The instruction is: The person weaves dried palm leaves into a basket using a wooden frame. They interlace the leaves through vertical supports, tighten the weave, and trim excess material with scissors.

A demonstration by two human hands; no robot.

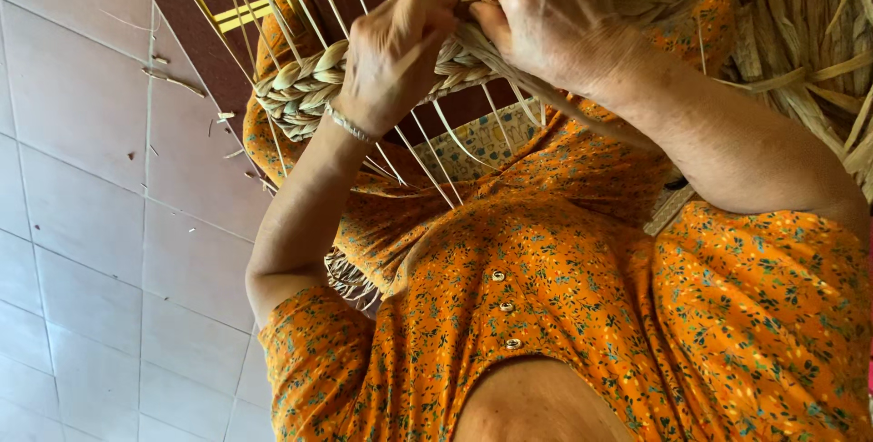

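Observation:
A half-woven straw basket lies in my lap, with a thick braided rim (300, 87) and thin pale upright stakes (273, 5) fanning out from it. My left hand (396, 51), a thin bracelet at its wrist, is closed over the braid near its middle. My right hand (546, 10) is closed on flat straw strands (509, 65) that run into the braid just right of the left hand. The two hands nearly touch. My orange flowered dress (564, 278) fills the lower frame.
Pale floor tiles (91, 224) with scattered straw scraps cover the left side. A dark brown board (205, 33) lies under the basket, with yellow strips on it. A heap of dried straw (809, 33) sits at the upper right. A patterned cloth (477, 142) shows beneath the stakes.

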